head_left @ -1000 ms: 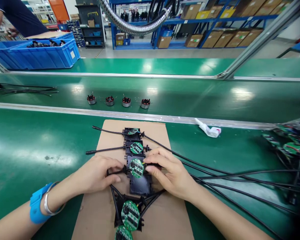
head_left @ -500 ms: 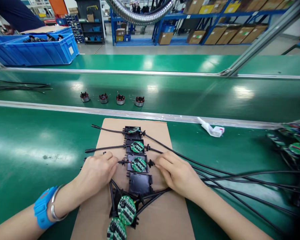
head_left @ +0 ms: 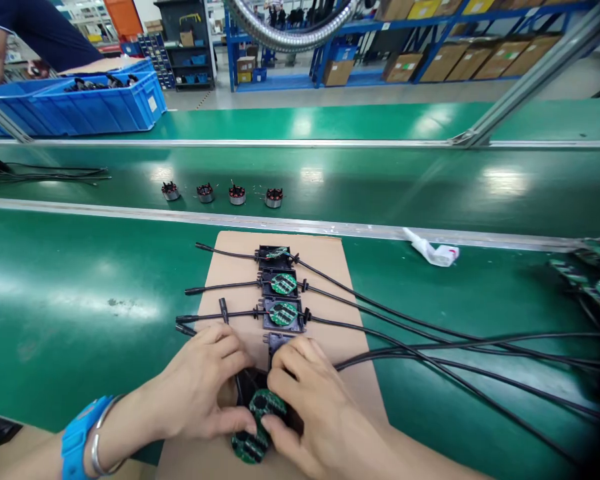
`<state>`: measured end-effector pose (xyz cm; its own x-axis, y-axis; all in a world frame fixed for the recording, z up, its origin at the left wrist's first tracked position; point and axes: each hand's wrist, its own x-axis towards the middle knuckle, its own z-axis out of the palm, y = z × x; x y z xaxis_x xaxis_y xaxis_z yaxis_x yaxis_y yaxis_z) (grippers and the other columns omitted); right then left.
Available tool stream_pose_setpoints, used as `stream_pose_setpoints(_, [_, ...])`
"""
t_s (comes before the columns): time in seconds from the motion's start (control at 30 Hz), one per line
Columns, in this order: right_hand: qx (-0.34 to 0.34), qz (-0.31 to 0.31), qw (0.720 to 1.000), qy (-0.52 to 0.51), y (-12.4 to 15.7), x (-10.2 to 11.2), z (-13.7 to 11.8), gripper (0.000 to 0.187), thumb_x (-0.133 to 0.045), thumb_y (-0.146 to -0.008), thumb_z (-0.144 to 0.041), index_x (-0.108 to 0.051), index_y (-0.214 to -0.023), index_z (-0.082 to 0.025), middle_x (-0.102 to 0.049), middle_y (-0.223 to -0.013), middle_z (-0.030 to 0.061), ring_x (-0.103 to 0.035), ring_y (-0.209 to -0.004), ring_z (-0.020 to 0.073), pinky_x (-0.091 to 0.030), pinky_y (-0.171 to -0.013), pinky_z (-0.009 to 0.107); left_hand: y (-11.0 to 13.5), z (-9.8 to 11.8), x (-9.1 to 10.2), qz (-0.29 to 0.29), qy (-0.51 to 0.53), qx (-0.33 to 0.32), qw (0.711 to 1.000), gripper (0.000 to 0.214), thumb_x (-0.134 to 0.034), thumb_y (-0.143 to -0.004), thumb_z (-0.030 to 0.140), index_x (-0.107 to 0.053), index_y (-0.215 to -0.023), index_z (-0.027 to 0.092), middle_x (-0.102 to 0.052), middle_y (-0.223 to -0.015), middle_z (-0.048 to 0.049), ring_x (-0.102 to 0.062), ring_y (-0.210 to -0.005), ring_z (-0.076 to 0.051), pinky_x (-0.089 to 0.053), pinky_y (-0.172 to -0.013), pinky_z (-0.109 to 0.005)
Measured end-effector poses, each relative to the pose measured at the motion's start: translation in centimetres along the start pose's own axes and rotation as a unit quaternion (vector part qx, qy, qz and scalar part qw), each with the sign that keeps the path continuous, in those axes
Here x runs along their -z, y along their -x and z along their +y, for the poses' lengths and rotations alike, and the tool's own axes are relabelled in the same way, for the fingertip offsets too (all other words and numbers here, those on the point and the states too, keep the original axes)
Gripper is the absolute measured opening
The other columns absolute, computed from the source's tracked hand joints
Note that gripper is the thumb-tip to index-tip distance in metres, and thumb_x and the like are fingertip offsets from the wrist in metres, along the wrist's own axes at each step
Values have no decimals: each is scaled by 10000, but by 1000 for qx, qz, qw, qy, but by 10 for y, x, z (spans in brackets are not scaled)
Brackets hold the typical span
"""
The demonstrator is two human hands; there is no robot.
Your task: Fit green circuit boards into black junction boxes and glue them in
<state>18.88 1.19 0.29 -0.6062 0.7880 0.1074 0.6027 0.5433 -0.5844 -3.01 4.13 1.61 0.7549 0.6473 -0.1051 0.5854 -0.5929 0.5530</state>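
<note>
at the near end of the cardboard sheet (head_left: 230, 270), both hands down on a clump of black housings (head_left: 250, 385). left hand (head_left: 205, 387) half closed, thumb and fingers cupped round the clump's left side. right hand (head_left: 305, 393) curled over the top, thumb and forefinger pinched on a round green circuit board (head_left: 263, 403). second board (head_left: 247, 448) just beneath, closest to the sheet's near edge. blue wristband (head_left: 75, 443) and metal bangle (head_left: 96, 448) on the left wrist.

changed from half a second ago: then spread to either side of the third housing (head_left: 283, 313), fingers on its leads; now off it and drawn back to the sheet's near end. third housing left lying in line at mid-sheet, board seated, leads straight out left and right. reads as that unit set down and the near clump now in hand.

just beyond the fingertips, an empty housing (head_left: 279, 341); past the third, two more boarded housings toward the sheet's far edge. black cables (head_left: 480, 341) trailing off the sheet's right side.

beyond the far edge, a metal rail (head_left: 360, 231), a white crumpled scrap (head_left: 434, 254) to the right, four small wound coils (head_left: 237, 195) on the belt. far off to the sheet's left, blue crates (head_left: 95, 110) and a co-worker's dark sleeve (head_left: 50, 30).
</note>
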Motion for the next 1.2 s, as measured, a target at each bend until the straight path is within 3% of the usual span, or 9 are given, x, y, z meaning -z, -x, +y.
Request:
stream_pose_setpoints(0.13, [64,41,996,47,11,-19,-5,97,-583,-704,-159,-494,-725,-191,-531,-807,44,-450,-759,188,-377,-582,280,2,0,-7,11,2,9,1000,525,-649,-753,612,-603,-1088,212,-616,-991,-74,-497,-963,-276,-392,-893,-436])
stream_pose_setpoints(0.23, [90,45,991,89,19,-18,-10,109,-568,-740,-137,-489,-754,-209,-550,-799,26,-476,-727,180,-331,-515,248,5,1,-5,19,-9,12,1000,514,-679,-727,591,-606,-1055,202,-608,-976,-77,-505,-941,-279,-387,-857,-430])
stream_pose_setpoints(0.33, [-1,36,999,16,23,6,-3,131,-604,-825,-253,-482,-826,-207,-565,-828,24,-516,-736,167,-400,-587,255,9,1,-2,15,-7,-2,1000,419,-608,-816,552,-595,-1047,203,-623,-960,-61,-537,-907,-256,-388,-820,-395])
stream_pose_setpoints(0.4, [-88,5,995,-43,23,27,9,218,-635,-837,-362,-486,-881,-208,-577,-833,11,-525,-699,149,-417,-614,260,9,-2,-3,14,-13,-4,1000,244,-456,-944,400,-598,-975,204,-637,-881,-34,-563,-823,-214,-388,-767,-355])
stream_pose_setpoints(0.53, [-165,-19,983,-73,19,49,37,160,-566,-896,-370,-520,-866,-220,-601,-833,-5,-546,-722,149,-403,-641,265,0,-7,-7,32,-25,28,999,279,-343,-983,263,-586,-869,190,-624,-814,-25,-570,-746,-181,-397,-695,-303])
stream_pose_setpoints(0.7, [-128,-27,985,-114,16,47,47,114,-462,-949,-315,-538,-936,-230,-613,-905,6,-565,-845,159,-424,-742,282,-14,1,-4,-15,26,21,999,153,-492,-932,287,-592,-868,190,-624,-892,-24,-584,-823,-175,-432,-714,-265])
stream_pose_setpoints(0.83, [-123,-31,983,-130,19,54,52,117,-461,-945,-312,-508,-1014,-229,-608,-939,17,-567,-838,157,-440,-728,279,-16,3,5,29,11,64,997,233,-395,-965,274,-561,-828,183,-621,-790,-14,-579,-732,-164,-430,-652,-263])
stream_pose_setpoints(1.07, [-57,-42,997,17,24,37,71,141,-420,-933,-172,-552,-892,-200,-600,-896,51,-527,-852,195,-416,-735,319,-24,-14,-9,43,-172,70,982,214,-434,-935,273,-606,-852,177,-614,-833,-63,-592,-736,-215,-462,-620,-322])
stream_pose_setpoints(1.2, [-4,48,986,160,27,29,66,178,-449,-908,-129,-590,-818,-189,-607,-823,56,-506,-812,220,-362,-710,364,-19,-13,-10,112,-220,55,967,199,-436,-928,247,-580,-823,158,-586,-846,-88,-546,-791,-252,-466,-693,-410])
